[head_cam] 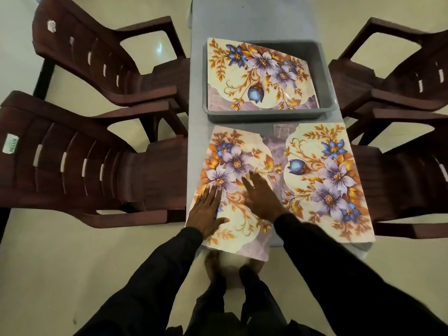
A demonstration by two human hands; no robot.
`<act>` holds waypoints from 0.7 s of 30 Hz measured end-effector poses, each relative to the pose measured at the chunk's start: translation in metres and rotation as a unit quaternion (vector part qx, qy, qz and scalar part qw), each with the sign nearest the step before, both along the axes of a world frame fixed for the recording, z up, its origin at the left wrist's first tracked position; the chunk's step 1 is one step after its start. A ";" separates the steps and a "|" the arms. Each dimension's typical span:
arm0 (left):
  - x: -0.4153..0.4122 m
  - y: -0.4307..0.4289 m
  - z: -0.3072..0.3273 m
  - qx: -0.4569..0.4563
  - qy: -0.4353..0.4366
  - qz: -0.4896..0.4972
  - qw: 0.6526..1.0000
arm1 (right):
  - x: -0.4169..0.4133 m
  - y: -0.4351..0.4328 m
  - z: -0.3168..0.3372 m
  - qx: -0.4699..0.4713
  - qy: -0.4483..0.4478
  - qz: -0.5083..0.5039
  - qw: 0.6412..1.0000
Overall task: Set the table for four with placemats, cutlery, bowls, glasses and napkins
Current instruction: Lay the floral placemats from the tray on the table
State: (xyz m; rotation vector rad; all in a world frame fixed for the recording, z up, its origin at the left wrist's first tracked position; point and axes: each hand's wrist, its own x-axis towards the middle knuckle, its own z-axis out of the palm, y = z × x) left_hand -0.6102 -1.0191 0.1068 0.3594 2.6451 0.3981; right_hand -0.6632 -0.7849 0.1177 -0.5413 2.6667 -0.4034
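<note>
Fingers: ours, spread flat and gripping nothing; left hand and right hand press palm-down on the near-left placemat, whose near edge overhangs the table. Second placemat: beside it, inner edges overlapping. Third placemat: lying across the grey bin, hiding whatever the bin holds. Four brown chairs, partly cut off.

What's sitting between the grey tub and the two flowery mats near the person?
Nothing: in the head view only a bare strip of table separates the grey tub from the left mat and right mat.
</note>
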 end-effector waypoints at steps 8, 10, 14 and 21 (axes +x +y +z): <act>0.007 0.012 0.006 0.025 -0.006 0.069 0.997 | 0.085 -0.006 -0.020 0.002 -0.003 -0.041 0.999; 0.015 0.000 0.004 0.038 -0.008 0.021 0.999 | 0.084 -0.008 -0.019 0.016 -0.006 -0.034 0.999; 0.039 -0.027 0.002 0.063 0.012 -0.059 0.996 | 0.074 -0.015 -0.011 0.037 -0.012 -0.016 0.999; 0.057 -0.052 0.010 0.069 0.001 -0.102 0.992 | 0.068 -0.025 -0.004 0.064 -0.034 0.000 0.997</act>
